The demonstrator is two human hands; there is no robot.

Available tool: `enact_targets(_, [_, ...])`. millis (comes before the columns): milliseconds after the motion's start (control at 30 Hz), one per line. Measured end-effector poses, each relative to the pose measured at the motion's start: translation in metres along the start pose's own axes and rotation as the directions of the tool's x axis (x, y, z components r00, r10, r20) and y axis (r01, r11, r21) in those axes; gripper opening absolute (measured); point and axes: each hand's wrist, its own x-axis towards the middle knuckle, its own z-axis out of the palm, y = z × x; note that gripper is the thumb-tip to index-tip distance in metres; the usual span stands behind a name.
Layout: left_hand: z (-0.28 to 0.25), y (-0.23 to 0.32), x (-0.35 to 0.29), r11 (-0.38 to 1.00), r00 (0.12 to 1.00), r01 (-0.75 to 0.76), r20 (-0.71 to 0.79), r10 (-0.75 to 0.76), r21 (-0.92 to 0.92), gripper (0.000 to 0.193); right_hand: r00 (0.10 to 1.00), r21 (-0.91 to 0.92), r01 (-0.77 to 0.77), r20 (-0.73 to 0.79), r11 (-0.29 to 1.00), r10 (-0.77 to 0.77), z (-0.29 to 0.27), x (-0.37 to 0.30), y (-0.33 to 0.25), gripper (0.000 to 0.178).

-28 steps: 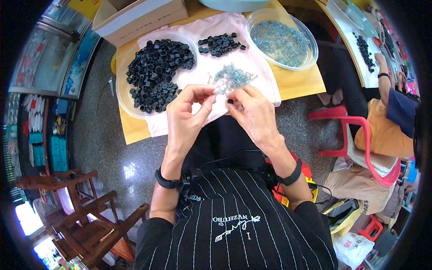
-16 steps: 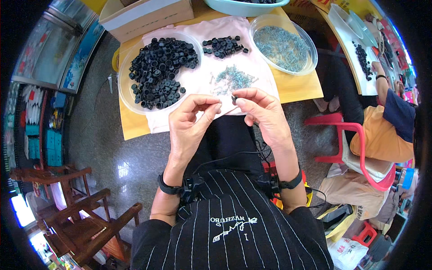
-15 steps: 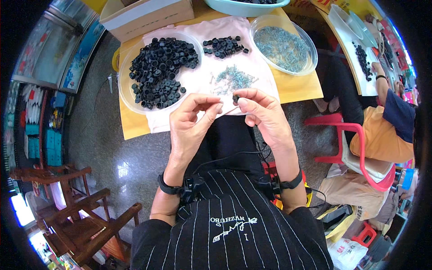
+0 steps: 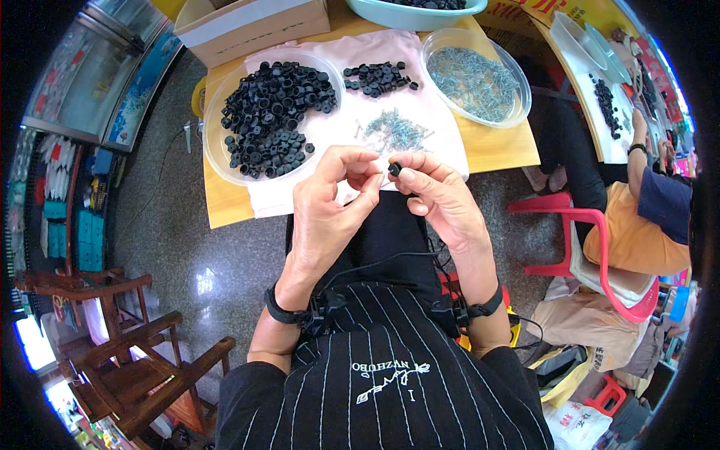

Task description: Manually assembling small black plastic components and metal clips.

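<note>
In a pinch, my right hand (image 4: 444, 196) holds a small round black plastic knob (image 4: 394, 169) between thumb and fingertips. My left hand (image 4: 328, 202) is closed beside it, thumb and index fingertip together close to the knob; whatever they hold is too small to make out. Just beyond the fingers, a loose heap of small silver screws (image 4: 395, 131) lies on the pale pink cloth (image 4: 360, 51). Farther back is a small group of black knobs (image 4: 380, 79). To the left, a clear round tray (image 4: 212, 154) holds many more black plastic parts (image 4: 277, 105).
A clear round tub (image 4: 523, 105) of screws stands at the table's right. Behind are a cardboard box (image 4: 255, 31) and a light blue basin (image 4: 420, 16). Another person sits on a pink chair (image 4: 600, 247) at right. Wooden chairs (image 4: 142, 367) stand at lower left.
My left hand has moved right and slightly up, bringing its fingertips against or very near the knob. The knob in my right hand has turned and shows more.
</note>
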Motion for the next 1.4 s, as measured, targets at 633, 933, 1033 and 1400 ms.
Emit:
enact_targets(633, [0.001, 0.008, -0.002, 0.968, 0.990, -0.054, 0.141, 0.019, 0.246, 0.030, 0.987, -0.255, 0.119, -0.076, 0.960, -0.143, 0.004, -0.008, 0.012, 0.024])
enact_targets(933, [-0.009, 0.001, 0.005, 0.978, 0.989, -0.025, 0.145, -0.005, 0.205, 0.033, 0.986, -0.264, 0.141, -0.053, 0.954, -0.160, 0.002, 0.000, 0.014, 0.024])
enact_targets(1033, [-0.021, -0.002, 0.010, 0.992, 0.988, 0.037, 0.143, -0.054, 0.120, 0.029, 0.987, -0.248, 0.107, -0.094, 0.963, -0.134, -0.002, 0.006, 0.017, 0.024])
enact_targets(1400, [-0.096, -0.055, 0.060, 0.693, 0.982, 0.101, -0.183, 0.045, 0.713, 0.023, 0.986, -0.228, 0.067, -0.136, 0.971, -0.100, -0.006, 0.014, 0.020, 0.023])
